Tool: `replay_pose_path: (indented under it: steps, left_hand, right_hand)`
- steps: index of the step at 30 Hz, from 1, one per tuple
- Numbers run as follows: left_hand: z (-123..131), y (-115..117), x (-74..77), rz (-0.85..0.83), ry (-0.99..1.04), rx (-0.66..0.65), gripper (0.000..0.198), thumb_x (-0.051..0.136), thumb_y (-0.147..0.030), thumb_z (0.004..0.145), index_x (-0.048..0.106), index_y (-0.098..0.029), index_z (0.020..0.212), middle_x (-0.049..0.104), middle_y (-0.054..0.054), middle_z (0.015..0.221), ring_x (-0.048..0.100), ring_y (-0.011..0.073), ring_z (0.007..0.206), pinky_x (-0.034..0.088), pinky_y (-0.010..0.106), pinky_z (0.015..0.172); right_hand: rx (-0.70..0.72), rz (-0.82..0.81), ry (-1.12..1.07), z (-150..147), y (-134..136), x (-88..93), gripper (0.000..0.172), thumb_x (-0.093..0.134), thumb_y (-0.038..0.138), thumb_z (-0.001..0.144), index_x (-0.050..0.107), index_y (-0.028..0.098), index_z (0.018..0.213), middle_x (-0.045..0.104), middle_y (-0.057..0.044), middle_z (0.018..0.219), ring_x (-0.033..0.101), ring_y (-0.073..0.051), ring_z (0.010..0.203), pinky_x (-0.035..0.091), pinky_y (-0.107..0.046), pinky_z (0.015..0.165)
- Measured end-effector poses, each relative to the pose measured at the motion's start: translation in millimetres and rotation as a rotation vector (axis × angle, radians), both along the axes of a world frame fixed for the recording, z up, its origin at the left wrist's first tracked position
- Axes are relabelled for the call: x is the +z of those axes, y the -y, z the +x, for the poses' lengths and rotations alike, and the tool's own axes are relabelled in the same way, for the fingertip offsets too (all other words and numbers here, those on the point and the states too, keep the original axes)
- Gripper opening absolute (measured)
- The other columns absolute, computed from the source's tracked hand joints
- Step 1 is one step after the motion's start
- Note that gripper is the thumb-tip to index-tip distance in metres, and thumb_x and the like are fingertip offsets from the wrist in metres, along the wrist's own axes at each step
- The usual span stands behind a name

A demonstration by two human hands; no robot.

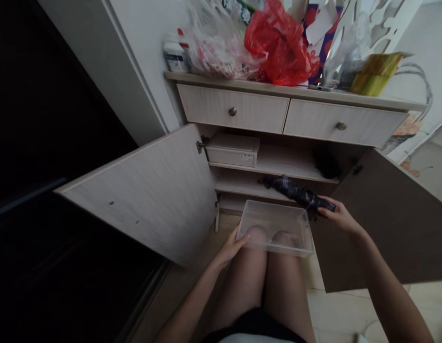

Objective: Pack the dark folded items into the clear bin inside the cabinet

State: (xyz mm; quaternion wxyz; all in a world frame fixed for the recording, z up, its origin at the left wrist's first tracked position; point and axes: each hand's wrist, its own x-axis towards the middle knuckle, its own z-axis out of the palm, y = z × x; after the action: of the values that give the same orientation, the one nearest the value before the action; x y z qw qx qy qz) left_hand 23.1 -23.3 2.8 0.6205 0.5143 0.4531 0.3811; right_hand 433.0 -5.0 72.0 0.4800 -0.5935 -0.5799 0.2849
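Observation:
A clear plastic box (pixel 276 209) rests on my knees in front of an open cabinet. My left hand (pixel 232 247) grips its left edge, fingers curled around the rim. My right hand (pixel 337 216) is closed on the end of a folded dark patterned umbrella (pixel 295 191), held tilted just above the box's far right corner, its other end pointing toward the middle shelf (pixel 242 186).
Both cabinet doors, left (pixel 145 190) and right (pixel 385 224), stand wide open. A white box (pixel 232 149) sits on the upper shelf, a dark object (pixel 326 164) to its right. Plastic bags (pixel 278 43) and bottles (pixel 175 55) crowd the cabinet top above two closed drawers.

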Motion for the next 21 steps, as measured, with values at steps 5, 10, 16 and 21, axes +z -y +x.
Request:
replay_pose_path:
  steps: [5, 10, 16, 21]
  left_hand:
    - [-0.9, -0.3, -2.3, 0.024, 0.006, -0.012, 0.091, 0.081, -0.064, 0.064, 0.056, -0.021, 0.141, 0.058, 0.009, 0.144, 0.049, 0.0324, 0.138, 0.031, 0.047, 0.121]
    - [-4.7, -0.6, -3.8, 0.012, -0.015, -0.012, 0.092, 0.081, -0.066, 0.063, 0.058, -0.019, 0.139, 0.06, 0.01, 0.143, 0.048, 0.0327, 0.139, 0.031, 0.047, 0.121]
    - [-6.7, 1.3, 5.1, 0.019, -0.023, -0.021, 0.088, 0.079, -0.066, 0.066, 0.06, -0.018, 0.137, 0.061, 0.011, 0.141, 0.048, 0.0336, 0.138, 0.032, 0.048, 0.12]
    - [-7.2, -1.6, 3.5, 0.01, -0.051, -0.026, 0.086, 0.077, -0.068, 0.067, 0.061, -0.02, 0.137, 0.059, 0.012, 0.144, 0.047, 0.0339, 0.139, 0.032, 0.047, 0.12]
  right_hand:
    - [0.37, -0.169, 0.079, -35.4, 40.1, -4.8, 0.058, 0.075, 0.05, 0.075, 0.069, 0.016, 0.122, 0.074, -0.008, 0.104, 0.069, -0.023, 0.089, 0.057, -0.036, 0.082]
    - [0.409, -0.034, 0.567, -69.9, 21.1, -20.7, 0.046, 0.068, 0.023, 0.079, 0.067, 0.019, 0.125, 0.07, -0.012, 0.121, 0.065, -0.027, 0.11, 0.049, -0.043, 0.099]
    - [0.221, -0.1, 1.186, -100.5, 0.7, -29.8, 0.036, 0.069, 0.018, 0.082, 0.069, 0.021, 0.118, 0.066, -0.017, 0.12, 0.06, -0.03, 0.112, 0.046, -0.039, 0.093]
    - [0.154, -0.143, 1.05, -67.3, -46.0, -3.9, 0.034, 0.064, 0.036, 0.089, 0.069, 0.025, 0.121, 0.065, -0.011, 0.118, 0.062, -0.025, 0.106, 0.047, -0.032, 0.088]
